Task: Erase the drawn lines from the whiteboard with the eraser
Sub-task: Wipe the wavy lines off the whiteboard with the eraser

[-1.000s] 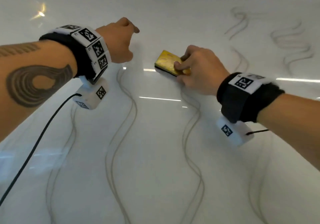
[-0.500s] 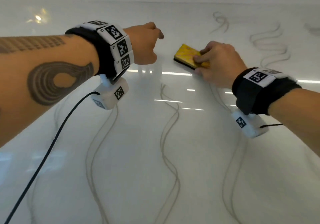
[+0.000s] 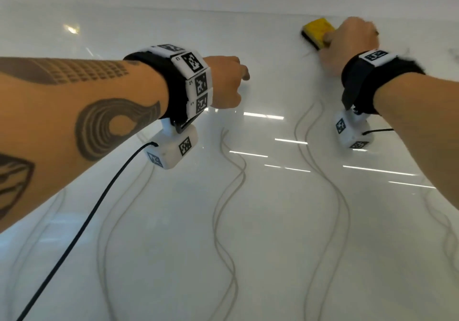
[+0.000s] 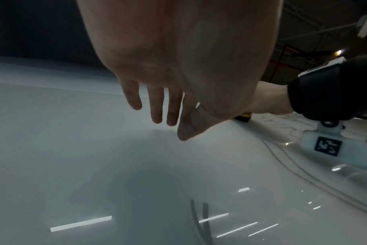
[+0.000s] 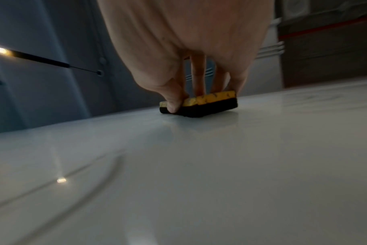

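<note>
The white whiteboard (image 3: 173, 233) lies flat and fills the head view. Grey wavy drawn lines (image 3: 224, 196) run down its middle, and another pair (image 3: 330, 186) starts just below my right wrist. My right hand (image 3: 347, 40) grips the yellow eraser (image 3: 316, 31) near the board's far edge. In the right wrist view the eraser (image 5: 207, 104) sits with its black felt flat on the board, thumb (image 5: 174, 102) on one side and fingers on top. My left hand (image 3: 229, 82) hovers left of it, holding nothing, its fingers (image 4: 156, 114) hanging loosely over bare board.
A black cable (image 3: 87, 221) trails from the left wrist camera down across the board to the lower left. The board's far edge (image 3: 223, 10) runs just beyond the eraser. Faint lines (image 3: 447, 221) show at the right border.
My right hand has slid the eraser away from me to the far edge, wiping the upper part of a line pair. The left hand keeps its loose pose beside it.
</note>
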{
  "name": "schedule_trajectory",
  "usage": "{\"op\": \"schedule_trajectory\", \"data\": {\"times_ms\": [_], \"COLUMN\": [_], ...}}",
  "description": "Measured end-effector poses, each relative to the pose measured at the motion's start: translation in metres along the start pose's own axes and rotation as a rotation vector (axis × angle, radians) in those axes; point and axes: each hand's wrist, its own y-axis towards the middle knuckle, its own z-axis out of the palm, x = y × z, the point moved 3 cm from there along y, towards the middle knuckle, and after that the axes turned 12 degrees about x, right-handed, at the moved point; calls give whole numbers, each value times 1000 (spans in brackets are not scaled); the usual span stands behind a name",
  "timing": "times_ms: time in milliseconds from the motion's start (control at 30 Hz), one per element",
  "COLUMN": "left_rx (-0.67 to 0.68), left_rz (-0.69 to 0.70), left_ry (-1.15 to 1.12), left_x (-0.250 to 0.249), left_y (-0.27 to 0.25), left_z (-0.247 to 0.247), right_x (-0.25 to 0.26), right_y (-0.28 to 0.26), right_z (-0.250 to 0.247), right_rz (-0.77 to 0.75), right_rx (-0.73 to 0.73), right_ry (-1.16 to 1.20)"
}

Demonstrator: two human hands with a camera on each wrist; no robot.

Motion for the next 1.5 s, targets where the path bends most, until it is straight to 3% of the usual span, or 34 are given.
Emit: {"op": "schedule_trajectory", "data": {"times_ms": [133,200,267,367,500,633,767,833,1000,1100,1167,1233,1300,1367,1433,1500], "left_rx": [-13,-25,-37,-24,7,16,51,55,32,17,14,14,14,4,1,8], "left_rz": [-33,-40,-42,-46,-62,-81,-88,-92,-138,-155,-155,-156,-150,-146,-141,-131], "left_ry": [-16,-33,-44,-30,-13,9,19,27,5,-3,-9,-9,-2,9,14,9], "left_x": [-2,-3,-4,-4,-2,-6,-7,-8,-15,-17,-19,-19,-20,-19,-15,-12], "left_y": [0,1,0,0,-1,-2,-6,-6,-2,1,1,1,2,4,6,6], "left_z": [4,5,5,9,10,9,11,13,9,7,5,4,2,0,0,2], "right_x": [7,-16,-35,-25,34,18,-57,-64,-9,-39,-74,-107,-110,-74,-32,-20], "right_y": [-33,-33,-17,0,-7,-33,4,17,-33,-62,-66,-55,-47,-61,-89,-116], "right_z": [18,7,-11,-23,8,12,-21,-27,6,6,-13,-34,-40,-23,7,24], "right_rz": [-302,-296,-143,-59,-289,-428,-106,-39,-337,-455,-356,-131,-6,-119,-334,-497], "right_rx": [132,94,10,-72,79,172,-13,-51,130,210,166,88,48,80,171,261], "right_ry": [-8,-68,-91,-46,6,-121,-175,-125,-27,-108,-130,-115,-80,-67,-50,-75]}}
